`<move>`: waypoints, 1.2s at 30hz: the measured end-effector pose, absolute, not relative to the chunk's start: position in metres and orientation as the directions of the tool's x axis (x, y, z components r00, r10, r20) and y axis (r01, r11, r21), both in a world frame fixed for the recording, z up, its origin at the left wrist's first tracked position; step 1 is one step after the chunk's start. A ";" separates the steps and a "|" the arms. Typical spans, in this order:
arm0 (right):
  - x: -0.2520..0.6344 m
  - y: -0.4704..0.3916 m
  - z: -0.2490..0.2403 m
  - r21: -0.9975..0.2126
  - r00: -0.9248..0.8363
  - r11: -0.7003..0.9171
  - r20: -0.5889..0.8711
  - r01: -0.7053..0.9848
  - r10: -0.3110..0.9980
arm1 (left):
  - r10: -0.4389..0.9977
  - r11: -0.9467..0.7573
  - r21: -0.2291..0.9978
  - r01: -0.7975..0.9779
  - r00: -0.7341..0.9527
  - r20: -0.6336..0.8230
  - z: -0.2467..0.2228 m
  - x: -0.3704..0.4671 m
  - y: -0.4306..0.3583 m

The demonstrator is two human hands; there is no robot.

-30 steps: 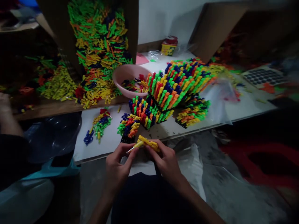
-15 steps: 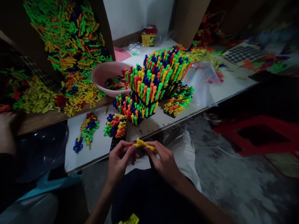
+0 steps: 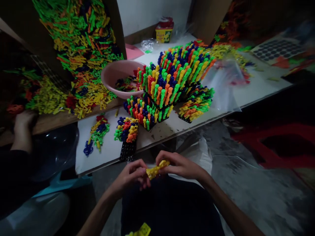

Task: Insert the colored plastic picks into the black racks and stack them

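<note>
Above my lap, a small yellow plastic figure (image 3: 153, 172) is pinched between both hands. My left hand (image 3: 131, 175) closes thumb and fingers at its left end. My right hand (image 3: 180, 166) grips the right end, with a yellow knob poking up by the fingertips. Some of the figure is hidden by the fingers. Beyond my left hand, a black perforated rack (image 3: 128, 151) overhangs the table edge, its far part filled with coloured figures (image 3: 126, 128). More racks of upright figures (image 3: 161, 88) stand stacked behind it.
A pink bowl (image 3: 108, 78) with loose pieces sits behind the racks. Loose figures (image 3: 99, 131) lie on the white table (image 3: 82, 164). A heap of coloured pieces (image 3: 83, 65) fills the back left. Another person's hand (image 3: 23, 123) is at far left. A red stool (image 3: 256, 141) stands right.
The yellow parts, crossed before, now form one line, tilted up to the right. My right hand has turned and risen relative to the left. The other person's hand has come further into view.
</note>
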State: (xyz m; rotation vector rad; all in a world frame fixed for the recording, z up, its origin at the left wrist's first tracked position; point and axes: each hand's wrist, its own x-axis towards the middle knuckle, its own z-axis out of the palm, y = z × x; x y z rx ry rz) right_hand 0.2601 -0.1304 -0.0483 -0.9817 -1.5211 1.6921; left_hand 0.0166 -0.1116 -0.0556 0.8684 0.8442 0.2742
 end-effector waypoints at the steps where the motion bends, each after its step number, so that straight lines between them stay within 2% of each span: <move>1: 0.258 -0.126 -0.047 -0.996 -0.515 -0.071 -0.087 0.052 0.853 | 0.503 0.628 0.763 0.154 0.668 -0.549 -0.054 0.011 -0.111; 5: 0.243 -0.115 -0.044 -0.986 -0.533 0.052 -0.042 0.161 0.845 | 0.556 0.509 0.827 0.239 0.642 -0.528 -0.047 -0.006 -0.106; 12: 0.226 -0.110 -0.052 -0.945 -0.489 0.055 -0.116 0.322 0.865 | 0.755 0.174 0.885 0.432 0.518 -0.402 -0.038 -0.009 -0.102; 15: 0.227 -0.106 -0.050 -0.928 -0.502 0.131 -0.067 0.349 0.862 | 0.772 0.075 0.881 0.468 0.532 -0.348 -0.035 -0.010 -0.100; 17: 0.226 -0.102 -0.046 -0.895 -0.552 0.244 -0.002 0.373 0.834 | 0.746 0.021 0.875 0.483 0.575 -0.336 -0.035 -0.014 -0.098; 20: 0.219 -0.095 -0.038 -0.793 -0.657 0.444 0.074 0.417 0.750 | 0.660 0.004 0.881 0.474 0.660 -0.358 -0.037 -0.023 -0.095; 24: 0.209 -0.085 -0.032 -0.658 -0.730 0.624 0.163 0.421 0.664 | 0.603 0.154 0.880 0.449 0.663 -0.444 -0.041 -0.035 -0.092; 27: 0.207 -0.078 -0.032 -0.581 -0.672 0.689 0.302 0.433 0.676 | 0.672 0.300 0.869 0.392 0.560 -0.485 -0.047 -0.045 -0.090; 30: 0.206 -0.071 -0.035 -0.608 -0.492 0.629 0.405 0.484 0.770 | 0.850 0.341 0.910 0.236 0.337 -0.405 -0.061 -0.055 -0.084; 33: 0.197 -0.060 -0.041 -0.660 -0.301 0.556 0.469 0.505 0.830 | 0.970 0.237 0.958 0.161 0.009 -0.242 -0.088 -0.055 -0.076; 36: 0.181 -0.043 -0.049 -0.632 -0.266 0.562 0.505 0.534 0.821 | 0.984 0.068 0.948 0.311 -0.178 -0.012 -0.119 -0.042 -0.069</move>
